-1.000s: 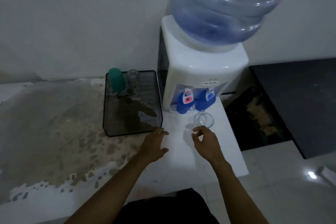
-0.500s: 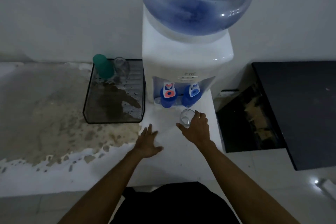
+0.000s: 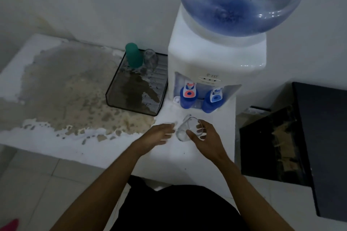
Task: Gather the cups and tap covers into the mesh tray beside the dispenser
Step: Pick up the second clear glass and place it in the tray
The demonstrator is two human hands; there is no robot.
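Observation:
My right hand (image 3: 205, 137) grips a clear glass cup (image 3: 185, 129), tilted, just above the white counter in front of the dispenser's taps. Just left of the cup, my left hand (image 3: 159, 134) hovers with fingers spread, holding nothing. The dark mesh tray (image 3: 120, 103) sits left of the white dispenser (image 3: 216, 62). In the tray's far corner stand a green cup (image 3: 133, 55) and a clear glass (image 3: 150, 59), both upside down. Two blue tap covers (image 3: 188, 97) (image 3: 213, 101) sit on the dispenser's taps.
A big blue water bottle (image 3: 244, 0) tops the dispenser. The counter (image 3: 56, 90) left of the tray is worn and stained brown. A black cabinet (image 3: 323, 137) stands to the right, across a gap from the counter edge. The wall is close behind.
My right hand closed on the glass cup under the taps, lifted it and drew it back toward me, tilting it. My left hand shifted right toward the cup.

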